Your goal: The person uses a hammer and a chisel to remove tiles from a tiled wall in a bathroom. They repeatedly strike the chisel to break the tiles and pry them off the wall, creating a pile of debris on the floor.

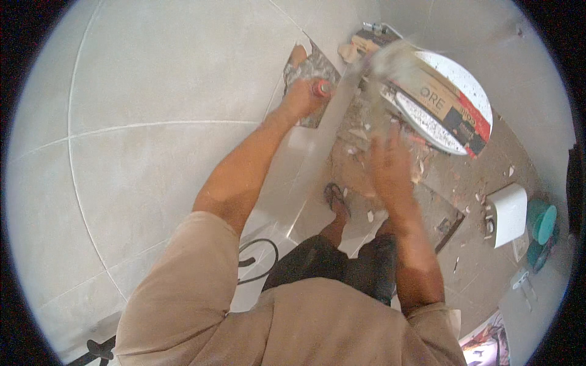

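My left hand (301, 97) is closed around the red handle of a flat trowel (314, 119). The trowel's grey, smeared metal plate lies against or very near the pale tiled surface (165, 73). Beyond the plate a small skin-coloured patch shows, which I cannot identify. My right hand (394, 168) is over the littered floor, smeared by motion, so its fingers do not show clearly. Above it runs a blurred pale shape (394, 64), too smeared to name; whether the hand holds it I cannot tell.
A round, white, speckled object (459, 68) crossed by a printed cardboard piece (427, 88) is at the upper right. Debris litters the brown floor (488, 161). A white boxy object (508, 213) and teal round things (542, 222) lie right. A dark hose (274, 250) curls beside my legs.
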The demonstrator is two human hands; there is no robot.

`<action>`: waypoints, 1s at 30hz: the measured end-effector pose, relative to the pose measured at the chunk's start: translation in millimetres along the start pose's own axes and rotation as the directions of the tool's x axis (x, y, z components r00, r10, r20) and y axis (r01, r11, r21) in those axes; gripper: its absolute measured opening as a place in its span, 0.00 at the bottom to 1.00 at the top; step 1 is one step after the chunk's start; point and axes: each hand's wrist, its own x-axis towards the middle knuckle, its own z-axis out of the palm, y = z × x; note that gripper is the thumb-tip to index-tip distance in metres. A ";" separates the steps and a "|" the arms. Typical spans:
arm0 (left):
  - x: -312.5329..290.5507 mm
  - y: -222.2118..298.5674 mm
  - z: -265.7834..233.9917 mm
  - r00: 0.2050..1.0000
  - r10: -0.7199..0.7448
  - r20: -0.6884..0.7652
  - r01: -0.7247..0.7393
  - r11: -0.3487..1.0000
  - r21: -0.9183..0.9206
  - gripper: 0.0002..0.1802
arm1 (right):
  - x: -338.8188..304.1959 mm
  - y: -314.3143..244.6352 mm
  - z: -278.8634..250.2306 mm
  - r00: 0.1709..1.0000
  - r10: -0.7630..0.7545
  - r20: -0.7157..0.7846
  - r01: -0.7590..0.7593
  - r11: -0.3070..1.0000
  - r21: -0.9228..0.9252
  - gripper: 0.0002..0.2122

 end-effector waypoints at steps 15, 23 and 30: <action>32.9 -12.9 -13.5 0.980 -0.126 0.157 0.155 0.969 -0.190 0.26 | 29.4 -26.2 -29.9 0.971 0.100 -0.217 -0.041 0.964 0.263 0.17; 23.7 0.6 -16.7 0.979 -0.121 0.163 0.163 0.948 -0.274 0.25 | 19.2 1.2 45.2 0.997 0.053 -0.051 -0.047 0.993 0.112 0.16; 26.8 11.1 -20.3 0.937 -0.278 0.210 0.309 0.941 -0.134 0.24 | 51.8 -51.9 -54.4 0.927 0.076 -0.368 0.100 0.894 0.436 0.12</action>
